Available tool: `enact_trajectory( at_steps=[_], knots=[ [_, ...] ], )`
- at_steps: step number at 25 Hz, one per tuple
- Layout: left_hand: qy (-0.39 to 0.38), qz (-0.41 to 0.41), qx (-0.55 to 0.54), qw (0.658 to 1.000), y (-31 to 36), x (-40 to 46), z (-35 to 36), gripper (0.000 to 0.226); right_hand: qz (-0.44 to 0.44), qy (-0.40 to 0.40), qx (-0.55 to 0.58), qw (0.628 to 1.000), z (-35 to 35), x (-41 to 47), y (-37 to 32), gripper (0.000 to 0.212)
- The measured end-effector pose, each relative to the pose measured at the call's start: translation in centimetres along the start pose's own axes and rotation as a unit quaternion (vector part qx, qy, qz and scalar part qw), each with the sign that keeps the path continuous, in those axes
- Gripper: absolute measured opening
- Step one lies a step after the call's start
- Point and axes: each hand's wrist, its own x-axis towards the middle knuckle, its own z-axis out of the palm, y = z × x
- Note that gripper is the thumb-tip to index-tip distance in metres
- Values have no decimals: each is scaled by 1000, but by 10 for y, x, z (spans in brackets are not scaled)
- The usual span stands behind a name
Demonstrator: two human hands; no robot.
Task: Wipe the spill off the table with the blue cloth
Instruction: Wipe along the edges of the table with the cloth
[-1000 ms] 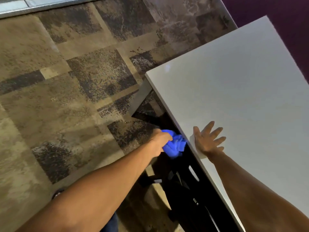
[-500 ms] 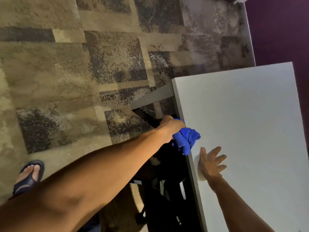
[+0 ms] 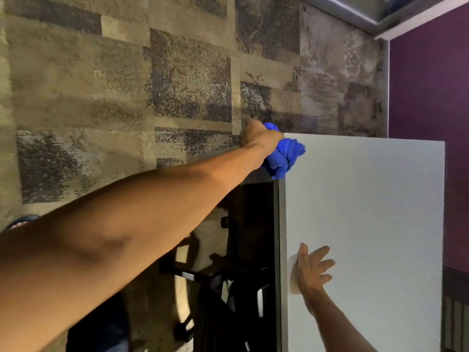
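Note:
My left hand [image 3: 258,137] is closed around the bunched blue cloth [image 3: 285,154] at the far left corner of the white table [image 3: 368,199]. The cloth hangs partly over the table's left edge. My right hand [image 3: 312,269] lies flat on the table near its left edge, fingers spread, holding nothing. No spill shows on the white surface.
A black chair base [image 3: 228,288] stands on the patterned carpet [image 3: 127,85] under and beside the table's left edge. A purple wall [image 3: 431,97] runs along the table's right side. A sandalled foot [image 3: 21,222] shows at the far left.
My left hand has carried the blue cloth up from beside the table's edge to its far corner. The right hand stays flat on the table. The camera has turned.

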Motion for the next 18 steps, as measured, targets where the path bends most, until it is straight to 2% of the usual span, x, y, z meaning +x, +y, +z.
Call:
enact_trajectory(
  at_steps=[4,7,10,14,18],
  knots=[
    [34,112,-183,976,22,1,-22,31,18,39,25,999,1,-1,-7,89],
    [31,139,-278,950,32,3,-37,32,43,72,67,994,-2,-3,-11,87],
    [23,154,-284,946,28,7,-61,44,42,70,72,994,-6,-8,-12,87],
    [4,160,-338,927,17,-13,-94,44,22,61,86,994,-7,-11,-10,90],
    [23,206,-216,954,54,-43,-131,47,29,106,79,991,-2,-15,-13,90]
  ],
)
